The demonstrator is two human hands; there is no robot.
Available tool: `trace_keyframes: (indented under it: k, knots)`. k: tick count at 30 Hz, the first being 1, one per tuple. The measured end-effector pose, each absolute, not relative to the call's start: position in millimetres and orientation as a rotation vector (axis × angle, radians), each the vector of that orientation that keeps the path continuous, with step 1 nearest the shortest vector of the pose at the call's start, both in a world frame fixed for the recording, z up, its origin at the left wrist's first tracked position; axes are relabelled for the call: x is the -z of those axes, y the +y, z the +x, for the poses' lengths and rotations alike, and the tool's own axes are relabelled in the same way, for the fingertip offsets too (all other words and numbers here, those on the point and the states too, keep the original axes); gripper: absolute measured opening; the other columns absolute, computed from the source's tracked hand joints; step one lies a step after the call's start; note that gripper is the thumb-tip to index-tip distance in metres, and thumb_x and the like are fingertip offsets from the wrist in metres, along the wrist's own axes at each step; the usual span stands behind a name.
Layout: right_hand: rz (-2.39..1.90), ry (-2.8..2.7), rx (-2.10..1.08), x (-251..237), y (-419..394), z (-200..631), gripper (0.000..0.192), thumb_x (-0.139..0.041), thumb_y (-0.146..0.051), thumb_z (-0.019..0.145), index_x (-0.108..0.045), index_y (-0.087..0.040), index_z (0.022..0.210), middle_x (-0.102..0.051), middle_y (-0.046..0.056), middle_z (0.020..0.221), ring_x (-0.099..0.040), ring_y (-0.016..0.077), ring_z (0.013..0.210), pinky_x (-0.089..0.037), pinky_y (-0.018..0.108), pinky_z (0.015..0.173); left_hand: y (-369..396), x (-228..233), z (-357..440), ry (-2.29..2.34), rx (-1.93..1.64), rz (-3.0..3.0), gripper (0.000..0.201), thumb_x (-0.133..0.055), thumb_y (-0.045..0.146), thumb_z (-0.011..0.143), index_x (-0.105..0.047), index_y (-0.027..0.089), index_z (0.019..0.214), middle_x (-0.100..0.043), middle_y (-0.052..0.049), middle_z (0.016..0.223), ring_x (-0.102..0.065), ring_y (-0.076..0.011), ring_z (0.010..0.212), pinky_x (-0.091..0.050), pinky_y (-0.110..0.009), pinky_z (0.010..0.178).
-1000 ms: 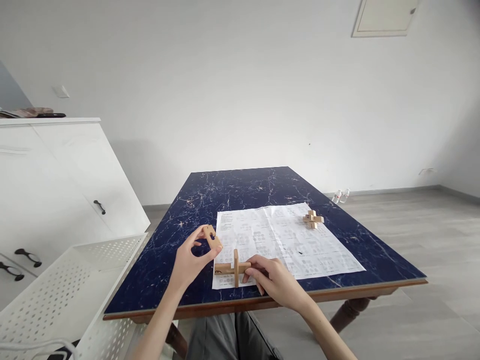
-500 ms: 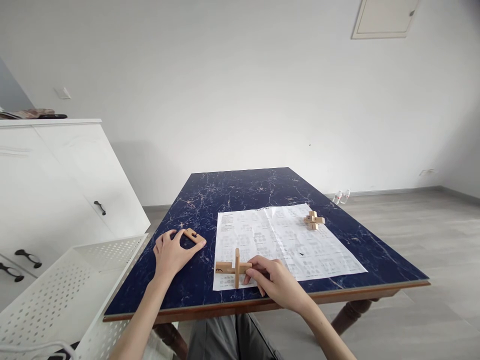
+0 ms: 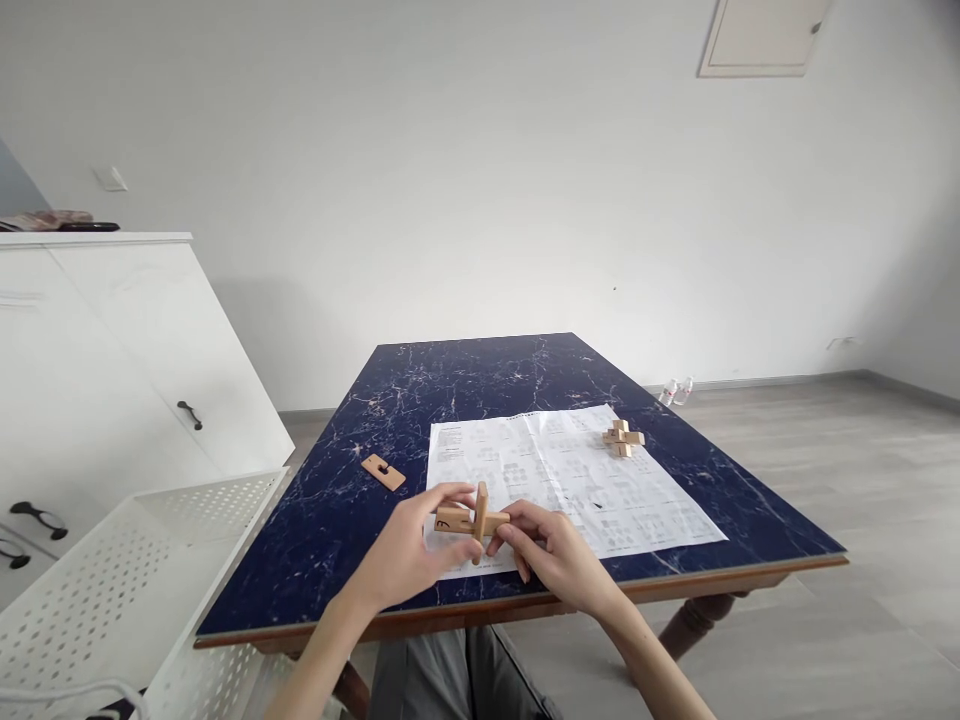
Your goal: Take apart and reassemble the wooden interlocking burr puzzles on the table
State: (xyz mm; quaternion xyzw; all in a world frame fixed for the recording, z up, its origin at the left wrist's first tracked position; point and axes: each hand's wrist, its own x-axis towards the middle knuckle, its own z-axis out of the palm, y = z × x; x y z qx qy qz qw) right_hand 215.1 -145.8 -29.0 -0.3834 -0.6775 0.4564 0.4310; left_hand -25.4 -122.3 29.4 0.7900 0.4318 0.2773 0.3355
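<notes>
Plain pale wall (image 3: 465, 190) fills the upper part of my remote view, with a dark blue, marble-patterned desk (image 3: 465, 375) below it. At the left edge I have a white cabinet (image 3: 112, 350) with dark handles, some items (image 3: 56, 221) on its top that I can't make out, and a white perforated bin (image 3: 67, 580) at lower left.

Moving right, a slotted wooden piece (image 3: 371, 467) lies flat on the bare blue surface, left of centre and apart from both hands. Beside it begins a creased printed sheet (image 3: 480, 440) (its small diagrams are too faint for me to read).

Just below the frame's centre I find the person's left hand (image 3: 424, 540), curved and partly open, fingers near the upper end of the upright bar and thumb near its lower end; I cannot tell whether it grips. The crossed wooden pieces (image 3: 454, 520) sit there above the sheet's near edge: a marked bar lying crosswise, the other standing upright across it. At their right end my person's right hand (image 3: 547, 555) is closed, pinching the crosswise bar between thumb and fingers.

Farther right, an interlocked wooden cluster (image 3: 621, 438) rests at the sheet's right edge. Beyond the desk, clear bottles (image 3: 669, 391) stand on the grey floor (image 3: 832, 470), and a wall panel (image 3: 757, 35) shows at upper right.
</notes>
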Motion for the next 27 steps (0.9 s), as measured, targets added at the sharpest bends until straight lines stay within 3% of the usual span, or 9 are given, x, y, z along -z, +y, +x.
trace_keyframes:
  k: [2, 5, 10, 17, 21, 27]
  knots:
    - [-0.967, -1.689, -1.127, 27.3, -146.4, 215.2, 0.041, -0.052, -0.06, 0.108, -0.068, -0.021, 0.105, -0.078, 0.003, 0.084, -0.058, 0.0134, 0.053, -0.048, 0.028, 0.057, -125.7, -28.6, -13.9, 1.12, -0.686, 1.963, 0.07, -0.089, 0.053, 0.079, -0.064, 0.027, 0.14, -0.078, -0.009, 0.13, -0.072, -0.0336, 0.125, -0.053, -0.044, 0.113]
    - [-0.988, -1.707, -1.101, 24.1, -147.6, 214.8, 0.043, -0.052, -0.061, 0.107, -0.067, -0.022, 0.102, -0.074, 0.001, 0.074, -0.06, 0.0147, 0.053, -0.048, 0.027, 0.056, -126.4, -27.7, -6.0, 1.144, -0.711, 1.888, 0.061, -0.089, 0.05, 0.08, -0.069, 0.026, 0.132, -0.082, -0.008, 0.119, -0.076, -0.0327, 0.117, -0.056, -0.043, 0.109]
    - [-0.98, -1.709, -1.116, 22.7, -148.3, 213.4, 0.041, -0.052, -0.06, 0.107, -0.067, -0.023, 0.102, -0.079, 0.003, 0.087, -0.059, 0.0136, 0.053, -0.048, 0.027, 0.056, -125.4, -30.3, -5.5, 1.184, -0.728, 1.888, 0.038, -0.08, 0.051, 0.086, -0.076, 0.024, 0.112, -0.084, -0.006, 0.106, -0.081, -0.0297, 0.097, -0.062, -0.034, 0.088]
    - [-0.995, -1.676, -1.071, 25.7, -148.1, 215.1, 0.039, -0.052, -0.056, 0.109, -0.069, -0.022, 0.102, -0.082, 0.005, 0.089, -0.056, 0.0136, 0.051, -0.046, 0.028, 0.054, -124.3, -32.1, -6.1, 1.177, -0.752, 1.879, 0.035, -0.079, 0.048, 0.087, -0.076, 0.023, 0.112, -0.082, -0.005, 0.103, -0.08, -0.0261, 0.087, -0.062, -0.03, 0.078]
    - [-1.002, -1.675, -1.044, 27.1, -147.1, 216.8, 0.039, -0.051, -0.056, 0.109, -0.069, -0.022, 0.101, -0.083, 0.005, 0.089, -0.054, 0.0144, 0.051, -0.045, 0.028, 0.054, -123.3, -34.7, -12.9, 1.143, -0.734, 1.806, 0.041, -0.08, 0.051, 0.087, -0.074, 0.021, 0.114, -0.081, -0.004, 0.09, -0.078, -0.0242, 0.078, -0.063, -0.03, 0.071]
    - [-1.007, -1.68, -1.032, 28.3, -145.5, 216.3, 0.036, -0.051, -0.054, 0.109, -0.067, -0.023, 0.099, -0.083, 0.004, 0.09, -0.053, 0.0147, 0.051, -0.044, 0.029, 0.054, -118.2, -33.9, -25.0, 1.165, -0.702, 1.748, 0.051, -0.084, 0.049, 0.083, -0.072, 0.019, 0.121, -0.083, -0.009, 0.11, -0.082, -0.0287, 0.092, -0.067, -0.034, 0.079]
